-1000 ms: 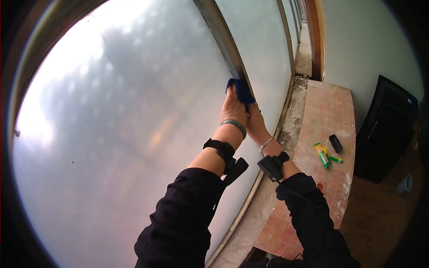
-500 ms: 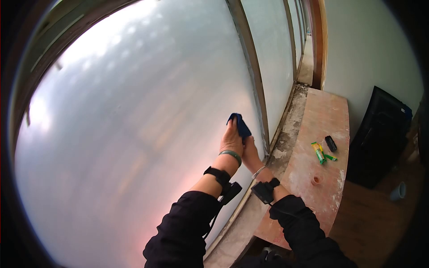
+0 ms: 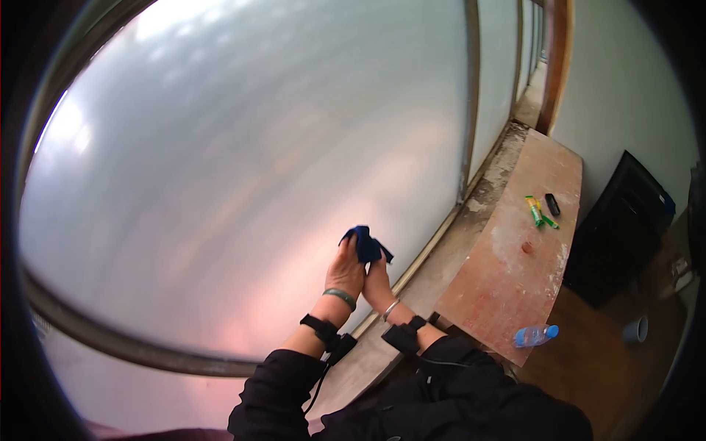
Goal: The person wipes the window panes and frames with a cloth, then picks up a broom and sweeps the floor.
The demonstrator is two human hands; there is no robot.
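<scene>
A dark blue cloth (image 3: 364, 245) is bunched up in front of the large frosted window pane (image 3: 243, 184). My left hand (image 3: 344, 273) grips its left side, the fingers bent over the fabric, with a green bangle at the wrist. Close beside it, my right hand (image 3: 377, 283) holds the cloth's right side, and a loose corner sticks out past those fingertips. A silver bracelet circles the right wrist. Both forearms carry black strapped-on devices over or near black sleeves.
Along the pane runs a worn sill (image 3: 434, 283). A reddish board (image 3: 493, 279) bears a clear bottle with a blue cap (image 3: 535, 336), green-yellow packets (image 3: 535, 211) and a black object (image 3: 552, 204). A black panel (image 3: 621, 228) leans by the wall; a cup (image 3: 635, 330) stands on the floor.
Both hands and the cloth have moved down and left, lower on the pane. The view has shifted, so the bottle and the lower window frame now show.
</scene>
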